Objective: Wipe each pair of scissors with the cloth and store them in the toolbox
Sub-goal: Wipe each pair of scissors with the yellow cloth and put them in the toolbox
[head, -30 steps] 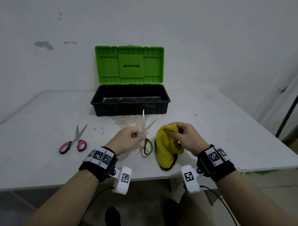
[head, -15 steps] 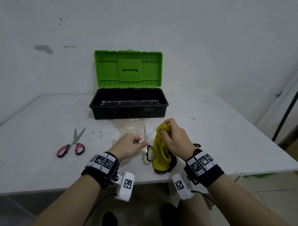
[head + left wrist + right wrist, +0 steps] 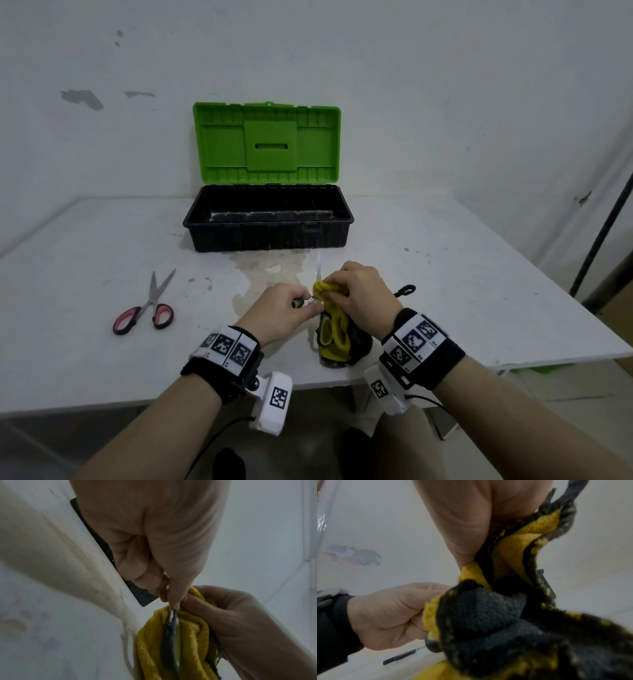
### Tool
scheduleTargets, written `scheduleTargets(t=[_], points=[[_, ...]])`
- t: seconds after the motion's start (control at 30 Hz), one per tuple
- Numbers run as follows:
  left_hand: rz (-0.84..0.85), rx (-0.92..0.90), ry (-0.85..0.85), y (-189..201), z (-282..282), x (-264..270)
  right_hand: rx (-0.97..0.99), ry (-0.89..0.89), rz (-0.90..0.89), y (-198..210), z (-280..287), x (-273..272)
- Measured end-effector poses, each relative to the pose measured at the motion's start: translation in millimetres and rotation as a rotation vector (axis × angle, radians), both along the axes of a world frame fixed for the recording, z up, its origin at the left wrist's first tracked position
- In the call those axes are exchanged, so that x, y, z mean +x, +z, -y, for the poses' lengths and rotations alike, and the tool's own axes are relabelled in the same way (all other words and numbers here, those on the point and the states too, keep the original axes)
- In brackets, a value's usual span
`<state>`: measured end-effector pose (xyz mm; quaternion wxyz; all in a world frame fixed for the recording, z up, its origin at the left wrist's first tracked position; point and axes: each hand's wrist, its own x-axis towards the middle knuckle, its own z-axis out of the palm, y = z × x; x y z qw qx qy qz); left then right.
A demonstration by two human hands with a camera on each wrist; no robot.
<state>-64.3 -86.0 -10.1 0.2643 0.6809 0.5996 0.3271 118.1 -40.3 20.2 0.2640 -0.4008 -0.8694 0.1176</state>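
Your left hand (image 3: 281,313) pinches the scissors (image 3: 170,639) near the pivot, fingers curled tight, loops hanging toward you and a blade tip poking up past the cloth (image 3: 334,329). Your right hand (image 3: 363,294) is closed around the cloth, bunched over the blades above the table (image 3: 445,274). Steel is stiff, slick and sharp, so grip the handles and let the soft cloth take the edge. 1 more pair, the red scissors (image 3: 145,308), lies to your left; the toolbox (image 3: 269,236) stands open behind.
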Motion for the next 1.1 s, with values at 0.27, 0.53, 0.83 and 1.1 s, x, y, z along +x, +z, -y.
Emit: scheduleTargets(t=[0.27,0.53,0.83,1.1], points=[[0.186,-0.111,-0.01,-1.3,-0.9,0.3,-0.028,-0.266,-0.152,15.0,-22.2,30.8],[0.17,-0.086,-0.007,6.5,-0.6,7.3,0.003,-0.082,-0.078,2.5,10.2,13.7],[0.041,-0.012,-0.037,4.9,6.2,1.1,-0.055,-0.327,-0.149,11.8,-19.2,29.8],[0.12,-0.04,0.028,4.8,-2.0,-0.6,-0.02,-0.145,-0.164,12.5,12.8,17.2]])
